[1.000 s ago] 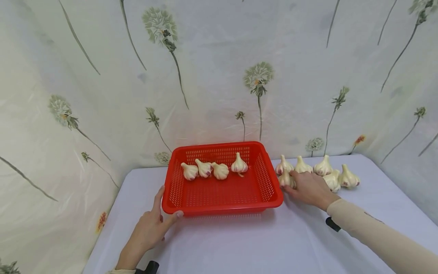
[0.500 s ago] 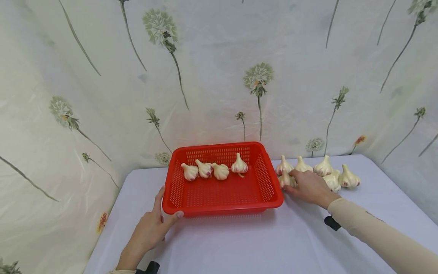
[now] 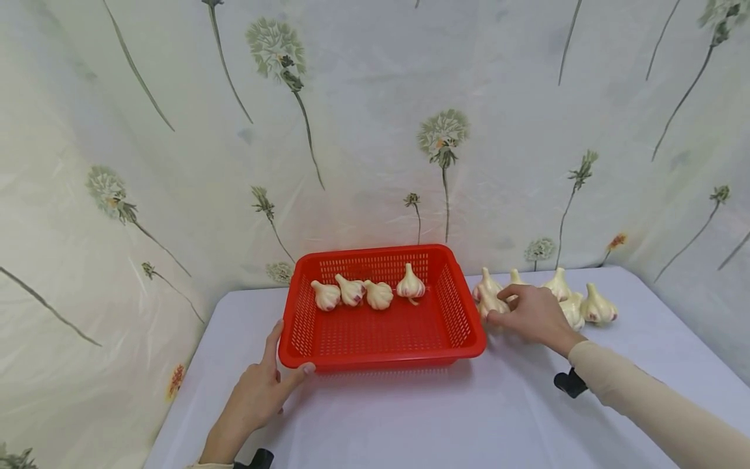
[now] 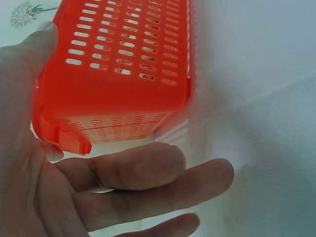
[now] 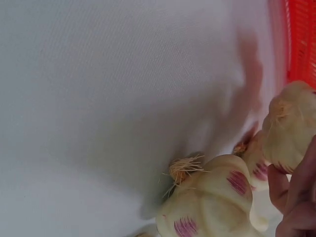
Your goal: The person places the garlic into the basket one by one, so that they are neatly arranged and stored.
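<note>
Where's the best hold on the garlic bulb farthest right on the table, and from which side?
I'd take the farthest-right bulb round its wide body, below the neck, coming from above and its right. The neck leans up and left, toward the neighbouring bulb crowding that side; its right side looks open.

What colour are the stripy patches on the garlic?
The stripy patches on the garlic are purplish-pink. The right wrist view shows them best.
</note>
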Demonstrator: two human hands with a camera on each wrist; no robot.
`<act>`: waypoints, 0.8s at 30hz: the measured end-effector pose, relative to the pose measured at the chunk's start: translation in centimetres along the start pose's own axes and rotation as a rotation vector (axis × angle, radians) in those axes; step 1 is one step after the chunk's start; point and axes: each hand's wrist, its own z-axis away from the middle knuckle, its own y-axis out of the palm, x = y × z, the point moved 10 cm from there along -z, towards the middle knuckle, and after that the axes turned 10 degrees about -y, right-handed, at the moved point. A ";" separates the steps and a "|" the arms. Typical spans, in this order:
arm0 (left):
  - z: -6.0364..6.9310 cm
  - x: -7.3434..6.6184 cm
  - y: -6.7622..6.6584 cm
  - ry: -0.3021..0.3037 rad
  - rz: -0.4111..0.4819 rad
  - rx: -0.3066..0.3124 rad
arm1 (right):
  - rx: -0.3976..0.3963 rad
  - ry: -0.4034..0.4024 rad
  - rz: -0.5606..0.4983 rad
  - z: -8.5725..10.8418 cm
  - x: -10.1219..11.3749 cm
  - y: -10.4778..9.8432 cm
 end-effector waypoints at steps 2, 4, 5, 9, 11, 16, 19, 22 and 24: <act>0.0 0.0 0.0 0.003 -0.001 -0.002 | -0.004 0.025 -0.027 0.1 -0.2 -0.1; 0.0 -0.1 0.0 0.006 -0.001 -0.003 | -0.013 0.056 -0.061 0.2 -0.4 -0.1; 0.1 -0.1 0.0 0.007 0.000 -0.003 | -0.018 0.070 -0.078 0.3 -0.6 -0.2; 0.1 -0.1 -0.1 0.008 0.004 -0.003 | -0.049 0.118 -0.158 0.4 -0.8 -0.7; 0.1 -0.1 -0.1 0.006 0.006 -0.003 | -0.060 0.143 -0.200 0.5 -1.0 -0.9; 0.1 0.0 -0.1 0.006 0.004 -0.005 | -0.085 0.192 -0.285 0.7 -1.6 -1.7; 0.1 0.0 -0.1 0.006 0.002 -0.008 | -0.107 0.196 -0.315 0.5 -1.4 -2.3; 0.1 0.0 -0.1 0.005 0.001 -0.008 | -0.126 0.199 -0.347 0.2 -0.8 -3.0; 0.0 0.0 -0.1 0.009 0.000 -0.008 | -0.137 0.201 -0.372 0.0 -0.3 -3.5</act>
